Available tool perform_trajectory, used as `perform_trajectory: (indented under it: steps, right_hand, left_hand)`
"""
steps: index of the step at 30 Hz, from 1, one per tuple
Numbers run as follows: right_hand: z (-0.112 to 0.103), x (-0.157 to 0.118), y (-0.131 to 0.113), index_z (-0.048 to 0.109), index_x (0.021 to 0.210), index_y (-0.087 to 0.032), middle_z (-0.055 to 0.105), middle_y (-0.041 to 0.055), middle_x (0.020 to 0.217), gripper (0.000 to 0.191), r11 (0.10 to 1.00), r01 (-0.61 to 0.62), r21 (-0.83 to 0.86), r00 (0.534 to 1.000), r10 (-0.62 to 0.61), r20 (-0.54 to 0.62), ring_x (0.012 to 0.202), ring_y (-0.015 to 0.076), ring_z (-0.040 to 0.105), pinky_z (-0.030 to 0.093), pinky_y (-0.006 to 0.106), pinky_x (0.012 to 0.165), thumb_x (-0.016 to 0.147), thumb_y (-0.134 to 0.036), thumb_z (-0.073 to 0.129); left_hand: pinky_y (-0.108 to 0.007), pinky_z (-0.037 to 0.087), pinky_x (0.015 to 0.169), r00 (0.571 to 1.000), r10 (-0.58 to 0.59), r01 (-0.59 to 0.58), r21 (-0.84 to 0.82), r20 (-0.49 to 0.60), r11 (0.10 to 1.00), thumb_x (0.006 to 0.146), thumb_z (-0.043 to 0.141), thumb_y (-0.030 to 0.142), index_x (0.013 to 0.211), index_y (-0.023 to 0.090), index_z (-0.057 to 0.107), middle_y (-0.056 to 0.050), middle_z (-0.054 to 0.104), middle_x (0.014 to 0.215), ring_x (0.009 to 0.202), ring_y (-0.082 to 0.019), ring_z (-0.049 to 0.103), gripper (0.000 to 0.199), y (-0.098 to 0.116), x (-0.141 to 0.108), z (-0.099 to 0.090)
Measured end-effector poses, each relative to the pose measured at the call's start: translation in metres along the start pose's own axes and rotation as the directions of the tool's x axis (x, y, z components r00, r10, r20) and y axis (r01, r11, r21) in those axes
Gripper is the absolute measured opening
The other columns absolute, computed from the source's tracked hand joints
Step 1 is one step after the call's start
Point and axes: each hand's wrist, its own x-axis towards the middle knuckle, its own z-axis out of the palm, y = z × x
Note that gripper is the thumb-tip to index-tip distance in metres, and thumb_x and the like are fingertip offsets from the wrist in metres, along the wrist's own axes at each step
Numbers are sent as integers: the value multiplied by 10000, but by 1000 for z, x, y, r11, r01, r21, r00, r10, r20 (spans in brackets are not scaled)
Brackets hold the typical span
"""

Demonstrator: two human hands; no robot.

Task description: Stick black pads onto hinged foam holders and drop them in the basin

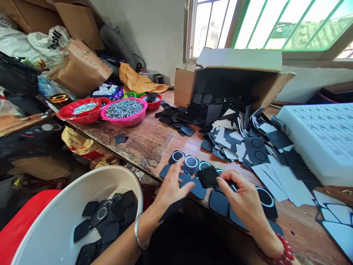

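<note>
Between the thumb and fingers of my right hand (242, 195) is a thin black square pad (208, 177) with rounded corners, raised above the table. My left hand (172, 186) is open to its left, fingers spread and nothing in them. Under both hands runs a row of hinged black square cases lying open along the table's front edge. Their far halves carry a pale ring over a mesh, as on the ringed case half (191, 163); the near halves are plain, like the flat case half (218, 202). My right hand hides part of the row.
A beige tub (132, 180) with several black square pieces stands front left. Small metal parts fill a pink basket (124, 112) beside a red basket (64, 115). Behind the row, black and white cards (234, 141) spill from a cardboard box (184, 86). White foam (317, 147) lies right.
</note>
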Motion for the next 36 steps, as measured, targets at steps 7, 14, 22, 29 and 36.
perform_trajectory:
  steps: [7, 14, 22, 29, 36]
  right_hand:
    - [5, 1, 1, 687, 717, -200, 623, 22, 659, 343, 931, -311, 192, 949, 314, 17, 564, 154, 521, 386, 270, 487, 739, -540, 721]
    - [4, -11, 16, 728, 744, -203, 634, 16, 689, 350, 865, -406, 295, 902, 432, -26, 588, 137, 487, 378, 270, 533, 666, -538, 794]
    - [-4, -22, 13, 751, 700, -226, 664, 26, 811, 318, 599, -515, 613, 803, 587, 101, 796, 162, 541, 439, 244, 665, 546, -456, 907]
    - [-12, -31, 5, 680, 574, -184, 676, 83, 949, 356, 462, -599, 653, 735, 642, 220, 836, 193, 579, 479, 253, 634, 531, -448, 915]
    - [-28, -47, 15, 651, 558, -170, 670, 113, 1084, 373, 414, -631, 656, 709, 652, 270, 908, 223, 603, 535, 286, 713, 544, -429, 919]
  left_hand:
    - [-441, 446, 980, 986, -114, 150, 340, -124, 928, 649, 784, 193, 1116, 164, 568, -110, 654, 1045, 1069, -303, 611, 515, -29, 40, -37]
    - [-331, 489, 833, 983, -175, 185, 229, -61, 956, 645, 723, 211, 1007, 157, 633, -56, 698, 923, 908, -254, 655, 377, -41, 50, -50]
    - [-265, 505, 660, 975, -217, 216, 25, 55, 976, 738, 642, 448, 798, 169, 661, -48, 705, 784, 750, -202, 657, 286, -2, 25, -64]
    - [-302, 571, 588, 673, -398, 699, -361, 623, 618, 593, 813, 426, 951, 160, 597, -48, 699, 686, 638, -215, 706, 495, 27, -14, 6]
    - [-247, 567, 513, 663, -403, 710, -357, 631, 607, 588, 827, 364, 896, 138, 622, -35, 694, 656, 580, -185, 701, 433, 36, -19, 34]
